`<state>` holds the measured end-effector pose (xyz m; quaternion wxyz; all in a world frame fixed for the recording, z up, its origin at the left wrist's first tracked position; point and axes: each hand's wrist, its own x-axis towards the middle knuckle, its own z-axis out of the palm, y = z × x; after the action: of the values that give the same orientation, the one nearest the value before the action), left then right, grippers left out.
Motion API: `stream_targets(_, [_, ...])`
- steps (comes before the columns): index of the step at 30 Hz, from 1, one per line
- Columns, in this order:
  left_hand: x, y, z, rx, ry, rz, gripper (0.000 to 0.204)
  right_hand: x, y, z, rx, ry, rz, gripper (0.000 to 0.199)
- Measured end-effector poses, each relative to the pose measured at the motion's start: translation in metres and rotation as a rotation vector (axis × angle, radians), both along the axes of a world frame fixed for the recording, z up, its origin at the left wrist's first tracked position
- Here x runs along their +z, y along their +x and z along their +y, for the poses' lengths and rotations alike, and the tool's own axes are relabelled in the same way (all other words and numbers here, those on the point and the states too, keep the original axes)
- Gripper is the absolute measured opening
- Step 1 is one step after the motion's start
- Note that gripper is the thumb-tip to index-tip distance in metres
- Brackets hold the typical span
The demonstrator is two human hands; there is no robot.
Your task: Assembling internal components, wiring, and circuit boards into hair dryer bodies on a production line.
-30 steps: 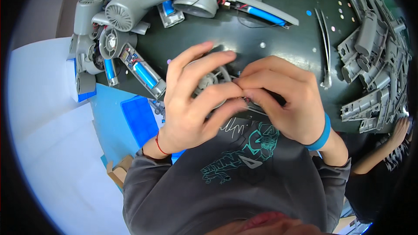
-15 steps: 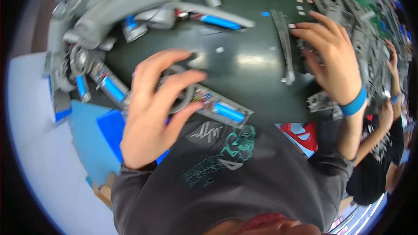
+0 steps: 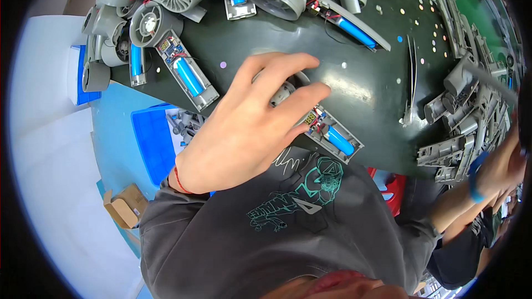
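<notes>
My left hand [image 3: 244, 122] curves over the round head [image 3: 282, 93] of an opened grey handheld fan. Its fingertips reach past the far side, and the thumb rests by the circuit board. The fan's handle shell [image 3: 349, 143] lies on the table with a blue battery [image 3: 339, 140] in it. My right hand [image 3: 501, 166], with a blue wristband, is at the far right rim, blurred and partly cut off. Just above it a long grey piece [image 3: 490, 82] is smeared by motion; whether I hold it is unclear. Metal tweezers [image 3: 411, 80] lie between my hands.
Opened fan bodies [image 3: 187, 75] with batteries and wires lie at the left and back. Grey shell parts [image 3: 471, 116] are heaped at right. Small coloured dots [image 3: 419, 33] speckle the dark table [image 3: 332, 55]. A blue bin [image 3: 148, 144] and cardboard box [image 3: 126, 206] stand lower left.
My right hand has swung away from beside the tweezers to the far right rim. My left hand stays at the same fan. The whole view has shifted.
</notes>
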<state>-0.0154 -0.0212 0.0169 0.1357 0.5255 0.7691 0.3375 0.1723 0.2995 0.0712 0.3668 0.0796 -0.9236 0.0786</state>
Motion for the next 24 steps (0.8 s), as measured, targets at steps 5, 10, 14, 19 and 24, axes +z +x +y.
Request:
stream_targets(5, [-0.003,-0.006,0.003,-0.021,0.027,0.002,0.056,-0.043,-0.003,-0.106,-0.068,-0.006,-0.301,0.039])
stream_targets(10, [0.001,-0.005,0.004,0.029,0.04,-0.011,0.058,-0.072,-0.023,-0.114,-0.024,-0.293,-0.498,0.06])
stream_targets(14, [0.005,-0.005,0.003,0.033,0.031,-0.048,0.063,-0.044,-0.018,-0.106,-0.152,-0.105,-0.694,0.061])
stream_targets(19, [-0.004,-0.005,-0.001,0.023,0.055,-0.02,0.063,-0.053,-0.004,-0.091,-0.13,-0.081,-0.752,0.058])
stream_targets(24, [-0.011,-0.006,-0.001,0.013,0.081,0.006,0.063,-0.055,-0.006,-0.099,-0.115,-0.43,-0.4,0.051])
